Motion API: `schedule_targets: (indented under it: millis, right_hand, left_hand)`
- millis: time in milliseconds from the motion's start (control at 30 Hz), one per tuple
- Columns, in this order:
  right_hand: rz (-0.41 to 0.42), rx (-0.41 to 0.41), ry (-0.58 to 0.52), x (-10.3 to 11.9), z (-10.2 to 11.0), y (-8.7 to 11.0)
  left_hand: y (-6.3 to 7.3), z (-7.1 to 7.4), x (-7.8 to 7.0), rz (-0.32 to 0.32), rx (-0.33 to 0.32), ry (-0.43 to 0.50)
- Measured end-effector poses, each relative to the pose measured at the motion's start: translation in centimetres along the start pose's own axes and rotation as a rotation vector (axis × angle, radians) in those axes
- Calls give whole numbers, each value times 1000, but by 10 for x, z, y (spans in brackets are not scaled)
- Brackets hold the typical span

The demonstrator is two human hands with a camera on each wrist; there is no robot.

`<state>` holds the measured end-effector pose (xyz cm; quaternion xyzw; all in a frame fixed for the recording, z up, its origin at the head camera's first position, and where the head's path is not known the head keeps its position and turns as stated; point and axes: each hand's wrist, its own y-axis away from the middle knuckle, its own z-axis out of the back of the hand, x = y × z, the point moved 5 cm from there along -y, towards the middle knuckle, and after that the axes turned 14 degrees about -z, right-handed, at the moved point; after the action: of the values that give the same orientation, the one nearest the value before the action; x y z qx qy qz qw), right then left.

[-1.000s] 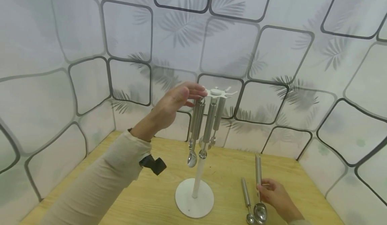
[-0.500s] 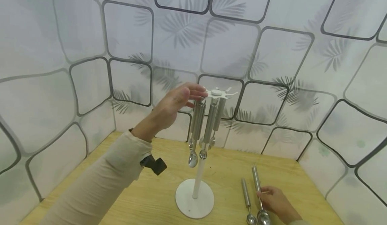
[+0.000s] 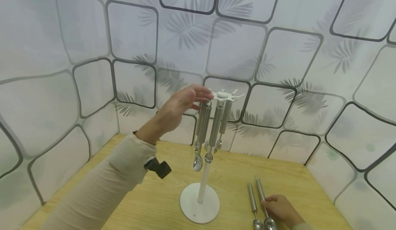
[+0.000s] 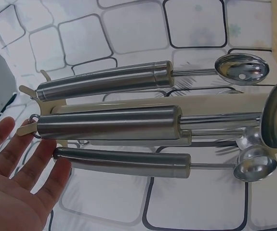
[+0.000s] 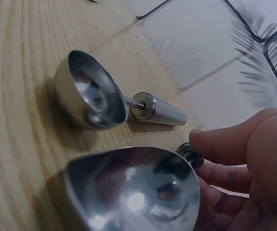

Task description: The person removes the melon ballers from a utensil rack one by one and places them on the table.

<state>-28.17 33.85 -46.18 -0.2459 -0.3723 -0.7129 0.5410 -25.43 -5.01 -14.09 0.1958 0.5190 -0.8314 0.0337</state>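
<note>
My right hand [image 3: 281, 207] pinches the big scoop [image 3: 260, 188] near its bowl, right of the rack [image 3: 191, 213]; whether the scoop rests on the counter [image 3: 154, 199] I can't tell. My left hand [image 3: 179, 102] is at the rack's top, fingers straight and curled round nothing, tips seemingly touching its rim. Tools [image 3: 217, 127] hang under that rim. The small scoop [image 3: 252, 197] lies between the rack and the big scoop.

If my left fingers push too hard, I think the rack could tip or a ring [image 4: 34, 118] slip off its prong. With my pinch so near the bowl, the long handle could twist, and the big bowl could knock its neighbour.

My left wrist view shows a hole in one hanging bowl [image 4: 243, 67]; my right wrist view shows both scoops' hollows. Only the head view shows the rack's base.
</note>
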Motion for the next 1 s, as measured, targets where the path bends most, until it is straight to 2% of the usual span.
schedule_targets:
  millis: [167,333,600,833,1000]
  right_hand:
    - [-1,2,26,-1,-1,-2]
    - [-48,-55,45,0,-2,-3]
    - [-59,-86,161,8,3,2]
    - [-66,-66,168,9,4,5]
    - [-72,-87,162,11,8,8]
  left_hand:
    - [0,0,0,2,0,0]
    - [0,0,-1,5,-2,1]
    - [0,0,0,-2,-5,4]
    - [0,-1,0,-3,-4,2]
    - [0,-1,-1,-5,-1,-7]
